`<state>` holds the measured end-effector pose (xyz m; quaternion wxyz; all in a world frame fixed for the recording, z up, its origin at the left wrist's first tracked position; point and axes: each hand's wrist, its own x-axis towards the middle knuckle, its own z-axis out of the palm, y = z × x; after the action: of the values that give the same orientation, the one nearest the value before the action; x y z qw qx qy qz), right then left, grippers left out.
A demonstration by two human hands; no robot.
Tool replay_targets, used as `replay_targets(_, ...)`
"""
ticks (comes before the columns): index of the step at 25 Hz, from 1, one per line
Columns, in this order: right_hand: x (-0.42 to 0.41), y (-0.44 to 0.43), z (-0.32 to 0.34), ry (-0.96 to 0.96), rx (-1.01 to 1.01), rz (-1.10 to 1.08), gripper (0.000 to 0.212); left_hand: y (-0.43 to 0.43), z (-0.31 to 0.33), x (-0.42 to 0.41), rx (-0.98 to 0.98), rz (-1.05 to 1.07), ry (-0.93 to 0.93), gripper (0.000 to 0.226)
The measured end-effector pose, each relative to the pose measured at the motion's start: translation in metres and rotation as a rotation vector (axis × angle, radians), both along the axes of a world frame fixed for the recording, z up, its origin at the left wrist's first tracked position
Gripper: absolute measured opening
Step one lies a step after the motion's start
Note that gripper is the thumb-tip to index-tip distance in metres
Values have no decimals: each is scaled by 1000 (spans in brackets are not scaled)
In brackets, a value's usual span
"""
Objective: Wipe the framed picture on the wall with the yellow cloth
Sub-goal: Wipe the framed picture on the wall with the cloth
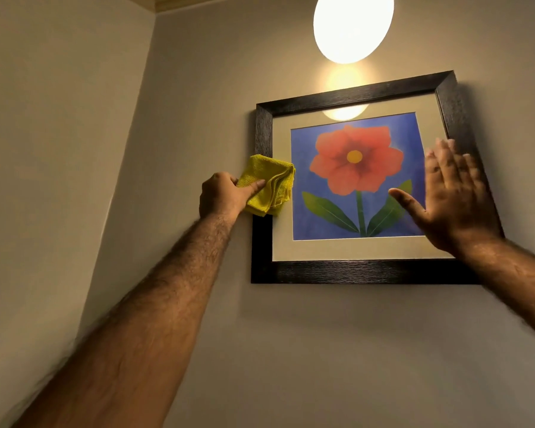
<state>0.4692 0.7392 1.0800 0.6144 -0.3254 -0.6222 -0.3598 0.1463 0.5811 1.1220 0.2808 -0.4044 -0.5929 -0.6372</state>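
Head camera view looked up at a dark wooden framed picture (352, 273) of a red flower on blue, hung slightly tilted on a beige wall (322, 350). A folded yellow microfibre cloth (267, 188) was pressed against the frame's left edge and cream mat, grasped in the fingers (255, 185) of the left hand (221, 194). The right hand (454, 199) lay flat on the picture's right side, fingers released and spread. A glowing round lamp (352, 26) shone above the frame.
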Motion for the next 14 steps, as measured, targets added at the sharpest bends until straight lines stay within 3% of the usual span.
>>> replay_targets(3, -48, -39, 3, -290, 160, 114, 89, -1, 0, 2, 18, -87, -1, 56)
replay_targets(5, -87, -67, 6, -445, 195, 263, 79, -5, -3, 4, 52, -257, -8, 50)
replay_targets(9, -134, -115, 28, -205, -274, 798, 87, -20, -19, 8, 84, -472, 92, 47)
replay_targets(14, -153, -129, 34, -92, -725, 1253, 53, -62, -36, -5, 56, -500, 48, 50)
